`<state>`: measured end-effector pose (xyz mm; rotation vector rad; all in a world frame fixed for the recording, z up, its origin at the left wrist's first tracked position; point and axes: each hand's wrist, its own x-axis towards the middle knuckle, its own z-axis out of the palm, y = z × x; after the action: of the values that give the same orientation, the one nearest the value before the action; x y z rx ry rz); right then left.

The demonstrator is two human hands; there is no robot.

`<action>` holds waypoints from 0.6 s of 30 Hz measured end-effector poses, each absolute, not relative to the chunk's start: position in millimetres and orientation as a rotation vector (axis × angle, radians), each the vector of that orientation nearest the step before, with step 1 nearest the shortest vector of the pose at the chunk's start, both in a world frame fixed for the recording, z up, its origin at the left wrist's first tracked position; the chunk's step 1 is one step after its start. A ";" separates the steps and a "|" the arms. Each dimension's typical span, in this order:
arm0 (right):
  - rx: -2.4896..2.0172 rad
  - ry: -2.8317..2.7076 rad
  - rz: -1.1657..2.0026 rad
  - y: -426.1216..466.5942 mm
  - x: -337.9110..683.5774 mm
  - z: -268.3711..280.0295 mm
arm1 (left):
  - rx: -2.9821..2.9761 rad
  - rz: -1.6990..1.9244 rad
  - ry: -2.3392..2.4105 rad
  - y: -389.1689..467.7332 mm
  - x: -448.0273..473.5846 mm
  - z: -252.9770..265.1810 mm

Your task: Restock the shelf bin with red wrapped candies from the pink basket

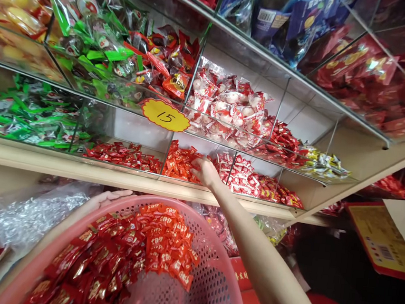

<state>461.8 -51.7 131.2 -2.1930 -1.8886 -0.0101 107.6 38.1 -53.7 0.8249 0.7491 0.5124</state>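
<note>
My right hand [206, 171] reaches into a lower shelf compartment, its fingers bent onto orange-red wrapped candies [178, 161]; the fingertips are partly lost among the wrappers. A pink perforated plastic basket [219, 258] is in front of me. On its left side lie dark red shiny wrapped candies [106, 257], and orange-red wrapped candies like those in the compartment lie at its far side. My left forearm runs along the basket's outer left side. At the far rim my left hand [110, 198] shows stretched-out fingers, beside the rim; the palm is partly hidden.
Clear-walled shelf compartments hold green, red and white wrapped sweets [236, 102]. A yellow price tag [166, 115] reading 15 hangs on the upper row. Below the wooden shelf edge [44, 163] lies a clear plastic bag [39, 212]. A yellow-and-red carton [384, 236] stands at right.
</note>
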 end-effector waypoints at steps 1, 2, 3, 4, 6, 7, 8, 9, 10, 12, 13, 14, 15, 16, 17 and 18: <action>-2.183 -1.889 0.023 -45.6 462.2 127.8 | 0.820 0.512 0.747 37.6 107.4 -52.9; -2.179 -1.875 0.056 -41.0 462.5 124.3 | 0.814 0.511 0.752 37.1 107.3 -52.1; -2.177 -1.848 0.086 -37.8 463.0 120.8 | 0.804 0.509 0.762 36.7 107.1 -51.4; -2.174 -1.815 0.110 -35.8 463.8 117.5 | 0.793 0.510 0.772 36.2 106.9 -50.6; -2.168 -1.741 0.139 -34.2 466.1 112.0 | 0.771 0.507 0.792 35.2 106.8 -49.1; -2.159 -1.710 0.148 -34.0 467.3 109.8 | 0.764 0.504 0.797 34.7 106.8 -48.5; -2.148 -1.681 0.155 -33.8 468.5 108.1 | 0.758 0.496 0.798 34.2 106.9 -47.9; -2.131 -1.654 0.168 -33.5 469.6 106.6 | 0.757 0.492 0.798 33.7 107.0 -47.5; -2.108 -1.625 0.190 -33.1 470.4 105.3 | 0.757 0.497 0.801 33.4 107.3 -47.5; -2.045 -1.562 0.263 -32.3 471.5 103.1 | 0.760 0.528 0.819 33.3 107.9 -48.3; -2.006 -1.526 0.299 -32.1 471.8 102.2 | 0.762 0.550 0.827 33.6 108.3 -49.1; -1.965 -1.493 0.327 -32.1 471.9 101.5 | 0.763 0.569 0.836 34.1 108.7 -50.0; -1.921 -1.465 0.344 -32.5 472.0 101.1 | 0.764 0.577 0.840 34.6 109.0 -50.8; -1.880 -1.438 0.349 -33.1 471.8 101.1 | 0.762 0.577 0.846 35.0 109.3 -51.4; -1.838 -1.413 0.345 -34.0 471.4 101.5 | 0.762 0.572 0.846 35.2 109.5 -51.5; -1.795 -1.385 0.335 -35.0 470.8 102.3 | 0.762 0.569 0.847 35.0 109.5 -51.0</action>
<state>470.8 -35.0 102.3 -1.7953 -1.3854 0.3349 109.5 35.0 -51.0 0.7619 0.8467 0.5695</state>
